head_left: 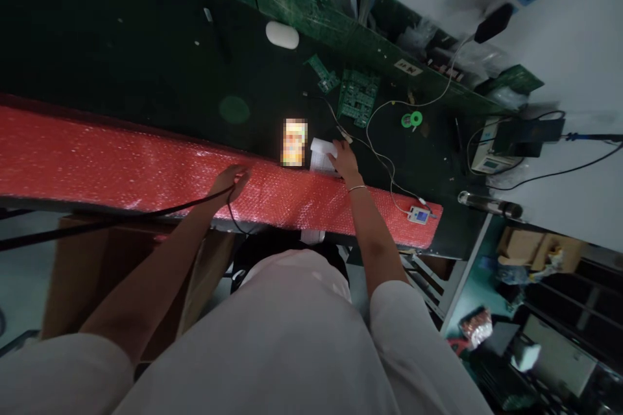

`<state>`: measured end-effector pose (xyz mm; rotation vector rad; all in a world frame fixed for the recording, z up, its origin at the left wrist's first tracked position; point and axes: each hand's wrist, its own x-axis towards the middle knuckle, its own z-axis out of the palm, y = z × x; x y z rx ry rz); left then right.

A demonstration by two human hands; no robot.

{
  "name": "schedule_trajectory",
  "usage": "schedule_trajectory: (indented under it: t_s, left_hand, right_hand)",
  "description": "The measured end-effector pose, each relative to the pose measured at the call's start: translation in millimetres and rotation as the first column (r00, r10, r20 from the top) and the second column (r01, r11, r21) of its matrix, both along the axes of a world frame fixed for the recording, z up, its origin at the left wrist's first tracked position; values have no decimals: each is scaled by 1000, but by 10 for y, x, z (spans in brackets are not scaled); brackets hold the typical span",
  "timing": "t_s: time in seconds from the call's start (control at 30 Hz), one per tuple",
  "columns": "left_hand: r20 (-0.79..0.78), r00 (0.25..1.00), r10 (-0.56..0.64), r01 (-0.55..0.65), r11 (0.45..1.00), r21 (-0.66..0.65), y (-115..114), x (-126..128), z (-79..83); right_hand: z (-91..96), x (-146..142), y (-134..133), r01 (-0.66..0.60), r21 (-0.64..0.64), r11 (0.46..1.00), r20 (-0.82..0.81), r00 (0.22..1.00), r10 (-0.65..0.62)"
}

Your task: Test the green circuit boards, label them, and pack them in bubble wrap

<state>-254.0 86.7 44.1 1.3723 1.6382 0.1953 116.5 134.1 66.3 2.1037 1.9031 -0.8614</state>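
Observation:
My left hand [233, 183] rests over the red bubble wrap [302, 201] with its fingers curled round a black cable [195, 203]. The cable runs off to the left, and a thinner loop drops from the hand over the front edge. My right hand [344, 161] grips the right end of a curled strip of white paper [322, 146]; its fingertips are partly hidden. Just left of the paper lies a lit, blurred-out screen [294, 142]. A pale cable connector [346, 137] is close to my right fingers.
Green circuit boards [359, 97], a white oval case [282, 35] and green tape rolls [413, 119] lie on the dark bench. Green bins [302, 3] line the back. A small meter [418, 214] with a white cord sits at right. An open cardboard box [73, 272] stands below left.

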Motion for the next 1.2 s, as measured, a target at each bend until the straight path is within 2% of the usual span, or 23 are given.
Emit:
schedule_trajectory:
  t_s: [0.13, 0.27, 0.43, 0.57, 0.67, 0.8, 1.0, 1.1, 1.2]
  left_hand:
    - [-3, 1000, -27, 28, 997, 67, 49, 30, 17]
    - [-46, 997, -56, 63, 985, 162, 160, 10, -12]
    - [-134, 990, -42, 78, 957, 278, 217, -20, -204]
    - [-173, 985, 9, 63, 912, 406, 171, 18, -394]
    - [-190, 979, 70, 31, 875, 483, 148, 51, -498]
    - [-219, 967, 133, 10, 834, 551, 143, 76, -575]
    - [-297, 944, 144, 83, 767, 636, 131, 71, -713]
    - [-315, 935, 161, 114, 705, 699, 105, 65, -785]
    - [-314, 938, 143, 130, 697, 706, 94, 47, -799]
  right_hand:
    - [-31, 75, 68, 37, 54, 998, 0, 999, -37]
    - [-173, 173, 96, 69, 121, 990, -81, 995, -59]
    - [-485, 393, 118, -10, 246, 969, -200, 978, 61]
    - [-732, 538, 194, 34, 347, 937, -251, 966, 58]
    - [-848, 579, 236, 47, 420, 906, -284, 955, 82]
    - [-895, 579, 260, 55, 465, 884, -295, 951, 96]
    - [-902, 591, 303, 57, 484, 873, -337, 933, 126]
    - [-910, 613, 326, 47, 466, 884, -357, 924, 139]
    - [-913, 623, 338, 39, 450, 892, -360, 922, 142]
